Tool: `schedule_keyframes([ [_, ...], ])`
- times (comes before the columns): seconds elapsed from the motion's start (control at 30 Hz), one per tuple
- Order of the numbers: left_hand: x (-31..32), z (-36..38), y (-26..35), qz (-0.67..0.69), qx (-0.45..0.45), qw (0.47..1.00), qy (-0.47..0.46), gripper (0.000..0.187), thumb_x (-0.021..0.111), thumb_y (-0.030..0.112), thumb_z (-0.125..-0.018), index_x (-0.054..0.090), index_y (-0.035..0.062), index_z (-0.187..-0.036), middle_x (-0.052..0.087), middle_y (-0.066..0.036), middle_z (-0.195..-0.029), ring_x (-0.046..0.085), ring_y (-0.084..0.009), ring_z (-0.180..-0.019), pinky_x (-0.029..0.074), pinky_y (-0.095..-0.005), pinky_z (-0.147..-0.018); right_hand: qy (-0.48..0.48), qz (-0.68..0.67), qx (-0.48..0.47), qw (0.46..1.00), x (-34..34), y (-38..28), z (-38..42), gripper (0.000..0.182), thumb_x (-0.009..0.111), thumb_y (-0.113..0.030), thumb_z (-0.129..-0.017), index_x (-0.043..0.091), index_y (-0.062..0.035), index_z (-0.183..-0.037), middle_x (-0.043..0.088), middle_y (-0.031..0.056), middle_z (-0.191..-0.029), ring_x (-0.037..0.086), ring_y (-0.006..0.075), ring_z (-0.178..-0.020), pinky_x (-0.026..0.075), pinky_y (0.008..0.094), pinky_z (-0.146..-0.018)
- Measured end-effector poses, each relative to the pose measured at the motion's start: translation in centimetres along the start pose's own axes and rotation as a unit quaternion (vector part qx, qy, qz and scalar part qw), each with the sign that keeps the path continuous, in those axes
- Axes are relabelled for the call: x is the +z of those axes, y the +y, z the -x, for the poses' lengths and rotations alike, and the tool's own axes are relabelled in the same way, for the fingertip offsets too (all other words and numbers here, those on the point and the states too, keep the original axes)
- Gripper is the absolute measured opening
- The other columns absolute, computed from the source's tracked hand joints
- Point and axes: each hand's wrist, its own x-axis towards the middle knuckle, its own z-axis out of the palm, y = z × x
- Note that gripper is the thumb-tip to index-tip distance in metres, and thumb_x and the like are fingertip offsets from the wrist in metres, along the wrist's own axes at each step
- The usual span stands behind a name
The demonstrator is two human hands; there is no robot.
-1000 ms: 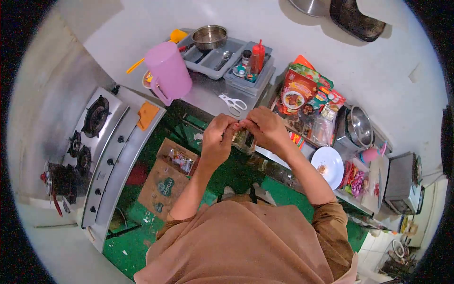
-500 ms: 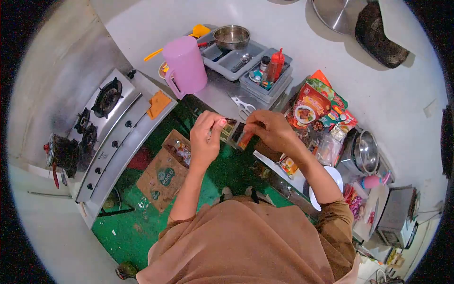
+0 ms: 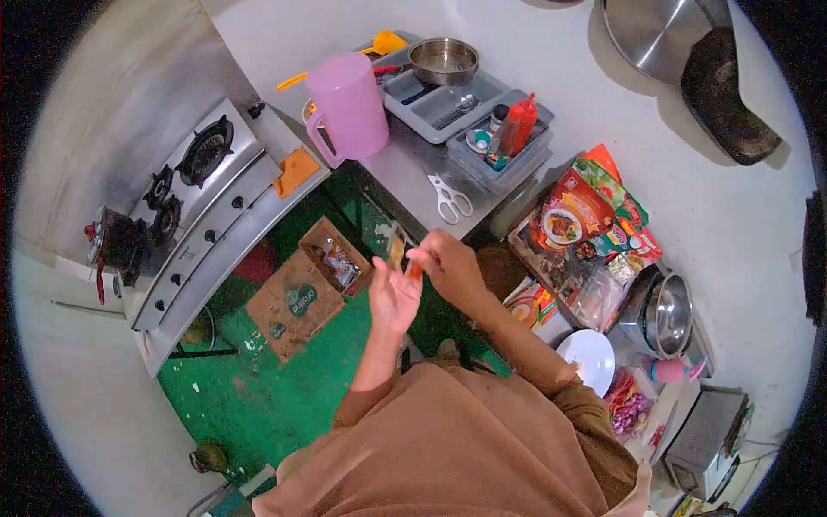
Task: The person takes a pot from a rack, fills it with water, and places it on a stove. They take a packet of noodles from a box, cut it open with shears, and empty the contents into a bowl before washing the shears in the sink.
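Note:
A small strip of clear sachets (image 3: 397,249) with yellowish and orange contents is between my two hands, above the green floor. My left hand (image 3: 394,297) is turned palm up and supports the strip with its fingers. At the strip's orange end, my right hand (image 3: 452,269) has thumb and fingers pinched together. Part of the strip hides behind my fingers. White-handled scissors (image 3: 451,201) lie on the metal counter (image 3: 412,185) just beyond my hands.
A pink pitcher (image 3: 351,112), a grey divided tray (image 3: 431,110) and a red squeeze bottle (image 3: 519,121) stand at the back. Left is a gas stove (image 3: 211,185); a cardboard box (image 3: 297,297) sits on the floor. Seasoning packets (image 3: 577,207) and a white plate (image 3: 589,360) are right.
My left hand has turned palm up and moved slightly right and down. My right hand has shifted left and lower, and the sachet strip has come down with them. The view has shifted slightly.

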Motion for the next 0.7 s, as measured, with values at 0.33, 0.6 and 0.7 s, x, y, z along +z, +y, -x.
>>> schedule_keyframes([
  [0.33,-1.5,-1.5,1.4,-0.112,0.127,0.978,0.118,0.027,0.057,0.004,-0.081,0.052,0.0102,-0.106,0.055,-0.002,-0.108,0.053,-0.0194,-0.103,0.045,-0.0338,-0.089,0.038,0.054,0.067,0.996,1.3,13.2,-4.1,0.032,0.052,-0.033,-0.082,0.055,-0.0010,-0.076,0.057,0.0187,-0.069,0.056,0.0368,-0.067,0.044,0.0447,-0.060],
  [0.6,-0.5,-2.1,8.0,-0.048,0.188,0.977,0.088,0.034,0.057,-0.002,-0.078,0.049,0.0079,-0.110,0.058,-0.005,-0.102,0.056,-0.0210,-0.099,0.048,-0.0336,-0.085,-0.101,0.383,0.019,0.918,2.8,23.0,-8.3,0.029,0.064,-0.027,-0.071,0.056,0.0006,-0.077,0.059,0.0200,-0.077,0.057,0.0376,-0.075,0.044,0.0447,-0.069],
  [0.7,-1.3,-2.4,11.5,-0.075,0.197,0.975,0.071,0.040,0.056,-0.004,-0.078,0.045,0.0076,-0.115,0.057,-0.006,-0.106,0.056,-0.0187,-0.099,0.047,-0.0310,-0.085,-0.127,0.373,0.128,0.910,3.2,20.4,-10.1,0.039,0.067,-0.032,-0.065,0.057,0.0017,-0.082,0.060,0.0208,-0.083,0.058,0.0376,-0.080,0.045,0.0448,-0.073],
])
